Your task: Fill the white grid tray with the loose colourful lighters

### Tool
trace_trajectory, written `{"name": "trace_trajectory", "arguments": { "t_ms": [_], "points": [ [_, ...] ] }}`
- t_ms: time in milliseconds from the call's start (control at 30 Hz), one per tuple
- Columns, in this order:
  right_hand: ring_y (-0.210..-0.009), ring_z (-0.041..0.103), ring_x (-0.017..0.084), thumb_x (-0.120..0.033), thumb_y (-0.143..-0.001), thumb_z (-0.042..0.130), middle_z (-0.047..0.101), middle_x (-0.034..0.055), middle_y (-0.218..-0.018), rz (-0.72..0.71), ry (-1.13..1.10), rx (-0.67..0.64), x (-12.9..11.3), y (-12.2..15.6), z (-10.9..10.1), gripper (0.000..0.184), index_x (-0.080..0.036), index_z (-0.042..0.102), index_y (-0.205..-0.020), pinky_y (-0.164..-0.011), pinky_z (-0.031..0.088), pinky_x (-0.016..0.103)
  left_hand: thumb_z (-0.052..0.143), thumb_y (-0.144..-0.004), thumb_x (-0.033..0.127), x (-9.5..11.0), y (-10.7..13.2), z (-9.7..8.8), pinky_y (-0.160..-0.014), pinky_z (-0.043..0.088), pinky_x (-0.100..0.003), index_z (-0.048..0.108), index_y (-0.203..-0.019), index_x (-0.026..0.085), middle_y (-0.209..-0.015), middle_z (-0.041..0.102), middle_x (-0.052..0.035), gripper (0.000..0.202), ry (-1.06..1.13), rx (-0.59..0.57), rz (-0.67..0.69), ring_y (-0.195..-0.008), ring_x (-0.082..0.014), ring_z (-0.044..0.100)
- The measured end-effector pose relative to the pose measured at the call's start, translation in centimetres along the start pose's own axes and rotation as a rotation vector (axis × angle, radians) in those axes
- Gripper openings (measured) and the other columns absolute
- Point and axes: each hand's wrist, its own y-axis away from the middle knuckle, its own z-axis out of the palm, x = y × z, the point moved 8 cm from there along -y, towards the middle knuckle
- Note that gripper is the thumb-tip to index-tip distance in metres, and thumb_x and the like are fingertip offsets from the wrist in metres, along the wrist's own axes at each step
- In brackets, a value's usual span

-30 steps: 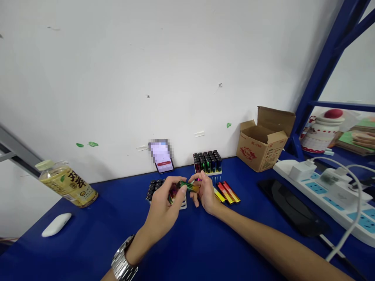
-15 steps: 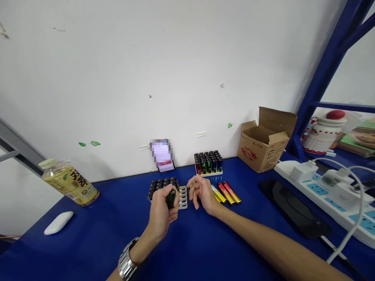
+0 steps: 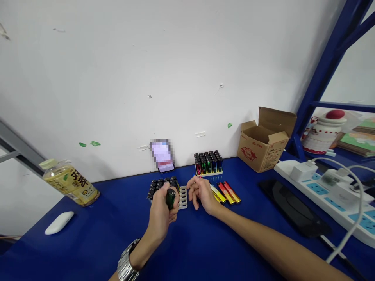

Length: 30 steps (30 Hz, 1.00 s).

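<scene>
My left hand point(image 3: 161, 212) is closed around a dark green lighter point(image 3: 170, 198), held upright just in front of a white tray point(image 3: 183, 198) partly filled with black-capped lighters point(image 3: 162, 184). My right hand point(image 3: 201, 194) rests beside that tray with curled fingers; whether it holds anything is hidden. Right of it lie loose yellow and red lighters point(image 3: 225, 192). A second full tray of lighters point(image 3: 208, 162) stands behind, near the wall.
On the blue table point(image 3: 205, 246) lie a tea bottle point(image 3: 70, 182), a white mouse point(image 3: 58, 223), a phone point(image 3: 164, 157) against the wall, an open cardboard box point(image 3: 265, 140), a black phone point(image 3: 293, 208) and a power strip point(image 3: 331, 191) with cables.
A second ago both hands held a green lighter together. My left hand has since taken it alone and turned it upright; my right hand has let go and settled beside the tray.
</scene>
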Motion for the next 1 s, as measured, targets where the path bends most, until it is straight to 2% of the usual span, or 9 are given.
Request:
{"name": "trace_trajectory", "arguments": {
  "t_ms": [67, 200, 367, 500, 567, 667, 767, 867, 1000],
  "points": [
    [-0.023, 0.045, 0.009, -0.064, -0.08, 0.04, 0.054, -0.0024, -0.043, 0.003, 0.008, -0.001, 0.1, 0.0, 0.0, 0.053, -0.014, 0.055, -0.071, -0.024, 0.024, 0.017, 0.038, -0.073, 0.056, -0.3, 0.0, 0.0, -0.034, 0.011, -0.02, 0.035, -0.042, 0.022, -0.034, 0.018, 0.0085, 0.046, 0.002, 0.0, -0.016, -0.031, -0.0043, 0.012],
    [-0.023, 0.044, 0.009, -0.063, -0.079, 0.042, 0.054, -0.0028, -0.043, 0.001, 0.009, 0.0, 0.1, 0.0, 0.0, 0.052, -0.014, 0.055, -0.071, -0.024, 0.025, 0.018, 0.042, -0.072, 0.049, 0.1, 0.0, -0.1, -0.035, 0.013, -0.02, 0.036, -0.041, 0.021, -0.035, 0.023, 0.007, 0.043, -0.028, -0.014, 0.084, -0.032, -0.0042, 0.016],
    [-0.024, 0.045, 0.009, -0.062, -0.08, 0.041, 0.054, -0.0031, -0.043, 0.003, 0.023, -0.011, 0.1, 0.0, 0.1, 0.051, -0.014, 0.055, -0.071, -0.025, 0.025, 0.017, 0.038, -0.073, 0.051, -0.4, 0.2, -0.2, -0.035, 0.011, -0.021, 0.037, -0.04, 0.022, -0.034, 0.019, 0.0071, 0.043, 0.006, -0.014, 0.017, -0.031, -0.0051, 0.013],
    [-0.024, 0.044, 0.009, -0.06, -0.081, 0.04, 0.053, -0.0031, -0.044, 0.002, 0.039, -0.013, 0.0, 0.1, 0.1, 0.05, -0.014, 0.055, -0.07, -0.025, 0.024, 0.017, 0.041, -0.076, 0.047, 0.0, 0.1, -0.2, -0.037, 0.012, -0.021, 0.035, -0.042, 0.022, -0.038, 0.024, 0.006, 0.043, -0.081, -0.01, 0.103, -0.035, -0.0056, 0.016],
    [-0.025, 0.045, 0.009, -0.059, -0.083, 0.038, 0.053, -0.0032, -0.045, -0.019, 0.063, -0.028, -0.1, 0.2, 0.3, 0.048, -0.015, 0.054, -0.071, -0.026, 0.025, 0.017, 0.038, -0.081, 0.051, -0.3, 0.1, -0.2, -0.037, 0.013, -0.022, 0.036, -0.045, 0.022, -0.039, 0.023, 0.0064, 0.047, -0.119, 0.007, 0.09, -0.036, -0.0066, 0.017],
    [-0.026, 0.042, 0.008, -0.055, -0.085, 0.037, 0.051, -0.0039, -0.046, -0.107, 0.142, -0.041, -0.7, 0.7, 0.4, 0.045, -0.016, 0.053, -0.07, -0.027, 0.023, 0.018, 0.029, -0.087, 0.058, 0.2, 0.5, -0.3, -0.042, 0.029, -0.024, 0.049, -0.058, 0.02, -0.046, 0.038, 0.0035, 0.052, -0.227, 0.057, 0.159, -0.042, -0.0105, 0.034],
    [-0.029, 0.037, 0.007, -0.054, -0.085, 0.037, 0.047, -0.0038, -0.047, -0.253, 0.233, -0.024, -1.7, 1.4, 0.5, 0.043, -0.019, 0.048, -0.062, -0.031, 0.023, 0.02, 0.032, -0.091, 0.051, 1.1, 1.5, 0.4, -0.066, 0.044, -0.029, 0.061, -0.083, 0.019, -0.072, 0.058, -0.0033, 0.044, -0.43, 0.051, 0.335, -0.068, -0.0167, 0.053],
    [-0.038, 0.038, 0.009, -0.054, -0.084, 0.042, 0.045, -0.0037, -0.049, -0.396, 0.356, -0.049, -2.8, 2.3, 1.0, 0.041, -0.02, 0.047, -0.062, -0.04, 0.029, 0.022, 0.038, -0.091, 0.043, 0.9, 2.3, 0.8, -0.082, 0.046, -0.034, 0.062, -0.099, 0.02, -0.095, 0.063, -0.008, 0.034, -0.6, 0.04, 0.462, -0.088, -0.0211, 0.058],
    [-0.047, 0.043, 0.011, -0.045, -0.09, 0.043, 0.047, -0.0038, -0.053, -0.435, 0.566, -0.071, -3.2, 2.8, 1.8, 0.032, -0.02, 0.052, -0.071, -0.05, 0.035, 0.024, 0.043, -0.09, 0.036, -0.3, 2.7, 0.0, -0.083, 0.048, -0.036, 0.056, -0.11, 0.021, -0.105, 0.064, -0.0092, 0.028, -0.683, 0.079, 0.535, -0.094, -0.0225, 0.061]
  ]
}}
